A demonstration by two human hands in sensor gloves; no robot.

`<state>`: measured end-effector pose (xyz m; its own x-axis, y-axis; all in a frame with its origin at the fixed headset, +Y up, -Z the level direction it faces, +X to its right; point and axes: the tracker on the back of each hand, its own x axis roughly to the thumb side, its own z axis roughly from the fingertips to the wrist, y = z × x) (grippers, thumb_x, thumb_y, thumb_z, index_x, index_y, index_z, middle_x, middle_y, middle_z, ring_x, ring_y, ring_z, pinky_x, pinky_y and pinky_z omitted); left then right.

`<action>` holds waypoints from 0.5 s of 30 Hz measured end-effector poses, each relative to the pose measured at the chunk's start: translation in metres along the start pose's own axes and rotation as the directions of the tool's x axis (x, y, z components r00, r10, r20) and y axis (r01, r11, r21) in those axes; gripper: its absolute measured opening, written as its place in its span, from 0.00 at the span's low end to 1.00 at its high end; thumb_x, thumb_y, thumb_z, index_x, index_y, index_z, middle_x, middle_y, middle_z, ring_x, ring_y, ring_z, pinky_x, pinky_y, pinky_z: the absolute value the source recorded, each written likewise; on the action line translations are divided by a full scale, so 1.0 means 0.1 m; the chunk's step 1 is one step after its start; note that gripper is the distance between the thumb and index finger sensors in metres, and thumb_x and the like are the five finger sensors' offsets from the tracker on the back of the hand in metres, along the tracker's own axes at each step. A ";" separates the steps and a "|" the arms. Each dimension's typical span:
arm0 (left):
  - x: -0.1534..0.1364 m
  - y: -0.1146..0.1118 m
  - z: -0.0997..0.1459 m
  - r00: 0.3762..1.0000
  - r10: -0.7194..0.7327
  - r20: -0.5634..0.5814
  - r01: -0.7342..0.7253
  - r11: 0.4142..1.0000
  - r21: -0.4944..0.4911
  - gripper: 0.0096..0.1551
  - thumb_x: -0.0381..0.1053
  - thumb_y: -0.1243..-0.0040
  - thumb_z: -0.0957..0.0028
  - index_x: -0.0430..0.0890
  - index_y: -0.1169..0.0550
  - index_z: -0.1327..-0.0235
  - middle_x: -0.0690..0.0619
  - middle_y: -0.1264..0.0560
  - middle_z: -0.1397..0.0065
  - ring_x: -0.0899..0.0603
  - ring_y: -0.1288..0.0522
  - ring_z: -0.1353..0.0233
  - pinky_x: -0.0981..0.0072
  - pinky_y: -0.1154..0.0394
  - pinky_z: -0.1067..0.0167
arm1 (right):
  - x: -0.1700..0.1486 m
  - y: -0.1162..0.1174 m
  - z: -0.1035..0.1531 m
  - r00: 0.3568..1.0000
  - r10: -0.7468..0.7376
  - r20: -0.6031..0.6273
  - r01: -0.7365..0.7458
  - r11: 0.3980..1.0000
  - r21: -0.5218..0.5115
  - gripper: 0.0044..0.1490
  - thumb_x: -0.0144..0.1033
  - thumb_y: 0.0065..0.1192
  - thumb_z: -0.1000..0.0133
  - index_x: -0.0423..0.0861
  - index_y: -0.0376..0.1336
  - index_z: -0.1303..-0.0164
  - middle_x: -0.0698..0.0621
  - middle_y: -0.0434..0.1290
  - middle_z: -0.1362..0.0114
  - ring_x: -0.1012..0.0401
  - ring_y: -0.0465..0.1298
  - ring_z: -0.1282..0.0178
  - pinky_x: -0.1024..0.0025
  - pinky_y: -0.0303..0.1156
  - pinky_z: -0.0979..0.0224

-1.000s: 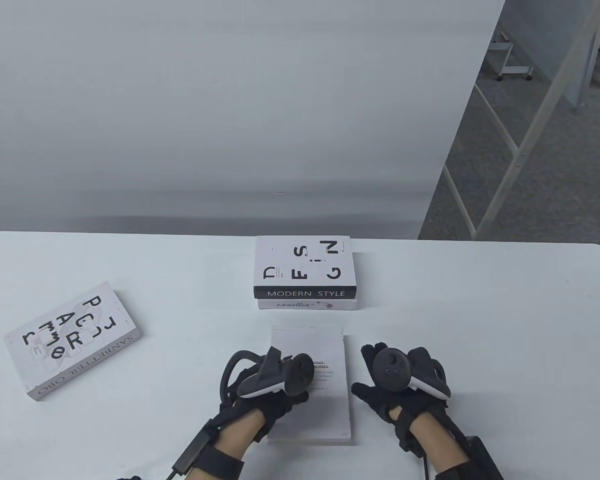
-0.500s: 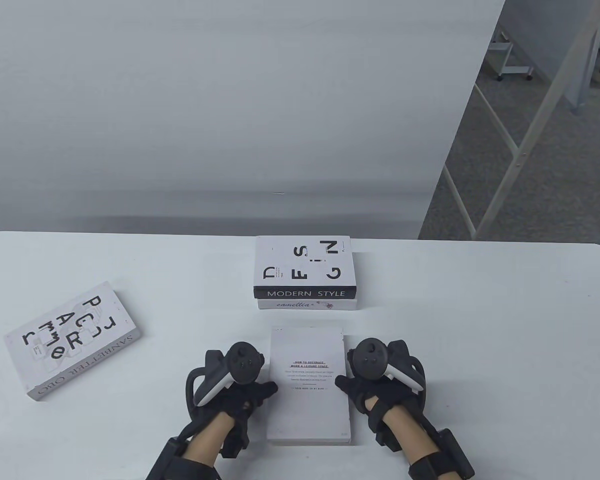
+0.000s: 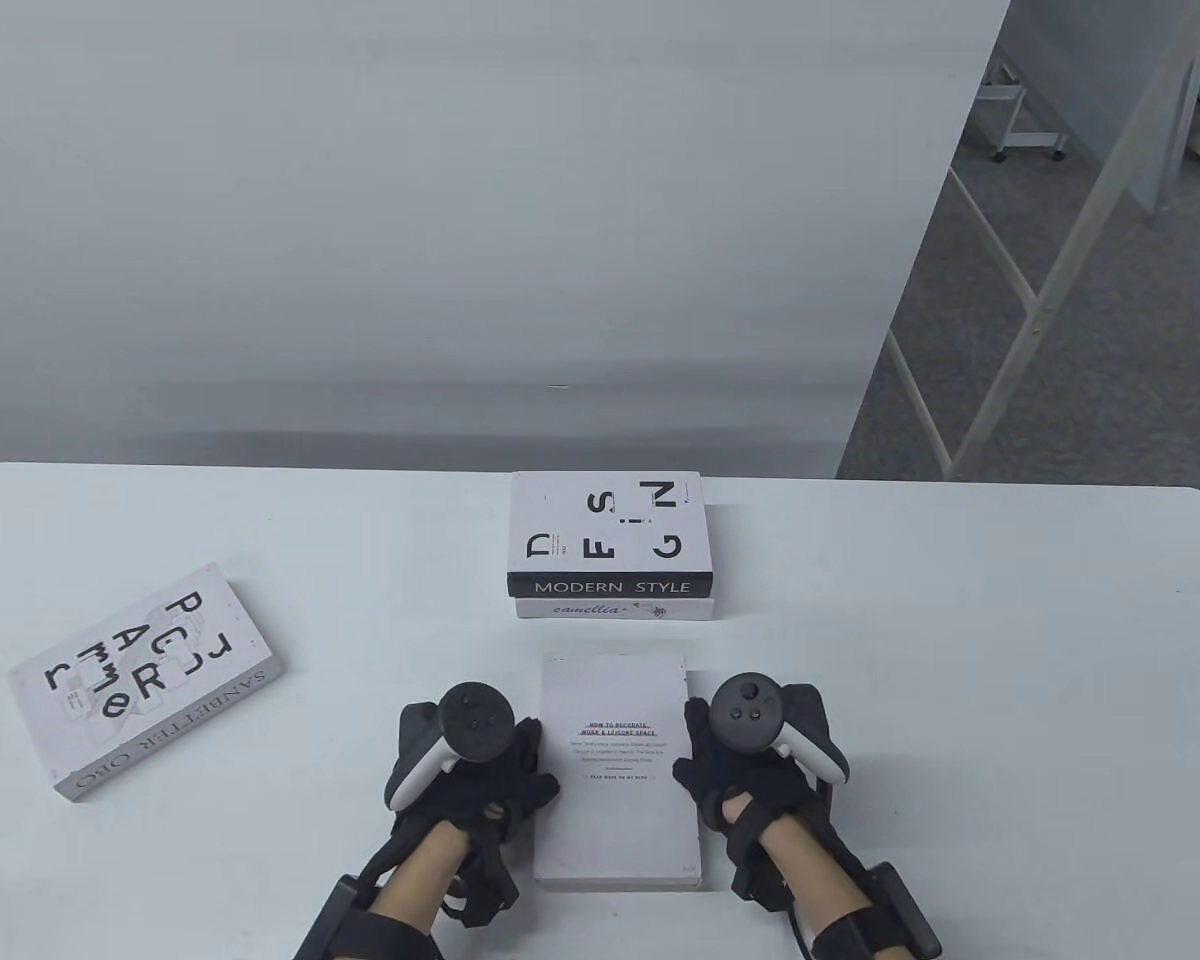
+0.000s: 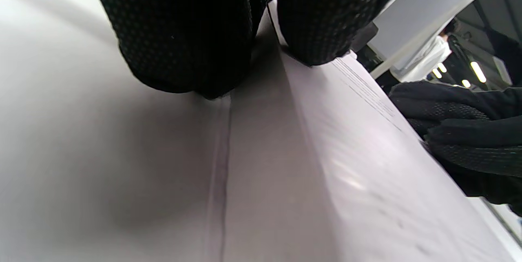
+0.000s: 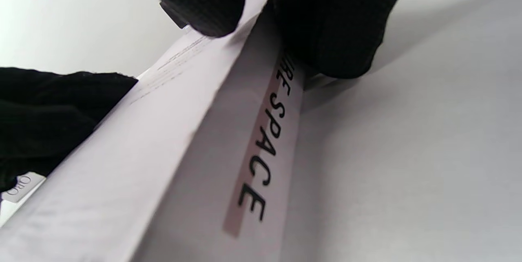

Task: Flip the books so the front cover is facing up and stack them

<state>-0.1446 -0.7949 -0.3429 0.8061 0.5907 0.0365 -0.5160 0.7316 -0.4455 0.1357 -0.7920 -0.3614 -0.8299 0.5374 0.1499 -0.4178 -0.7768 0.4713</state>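
Note:
A white book (image 3: 620, 800) with small print lies flat on the table near me, its "SPACE" spine (image 5: 261, 152) to the right. My left hand (image 3: 534, 782) grips its left edge, thumb (image 4: 322, 29) on the cover and fingers (image 4: 183, 41) against the side. My right hand (image 3: 688, 762) grips the right edge, thumb (image 5: 195, 1) on the cover and fingers (image 5: 334, 29) on the spine. Behind it stands a stack: the "DESIGN" book (image 3: 608, 530) on the "camellia" book (image 3: 615, 609). A third white lettered book (image 3: 145, 680) lies at the left.
The white table (image 3: 960, 650) has a rounded far edge against a grey wall panel (image 3: 460, 250). Floor and a metal frame (image 3: 1010, 300) show beyond the table at the right.
My left hand has slid off the book's cover to its left edge. My right hand has closed in on the right edge. The book has not moved.

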 end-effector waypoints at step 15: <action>-0.17 0.05 0.01 0.995 0.102 0.006 -0.102 0.994 -0.046 0.42 0.45 0.38 0.51 0.29 0.39 0.29 0.33 0.27 0.34 0.41 0.15 0.44 0.62 0.15 0.52 | 0.40 -0.11 0.30 0.912 0.351 0.214 -0.255 0.891 -0.375 0.35 0.28 0.62 0.49 0.45 0.57 0.29 0.32 0.67 0.31 0.45 0.79 0.38 0.58 0.82 0.42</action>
<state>-0.1610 -0.8008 -0.3454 0.7476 0.6642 -0.0040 -0.5812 0.6513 -0.4879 0.1187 -0.7520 -0.3343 -0.8242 0.2877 0.4878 -0.2997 -0.9524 0.0554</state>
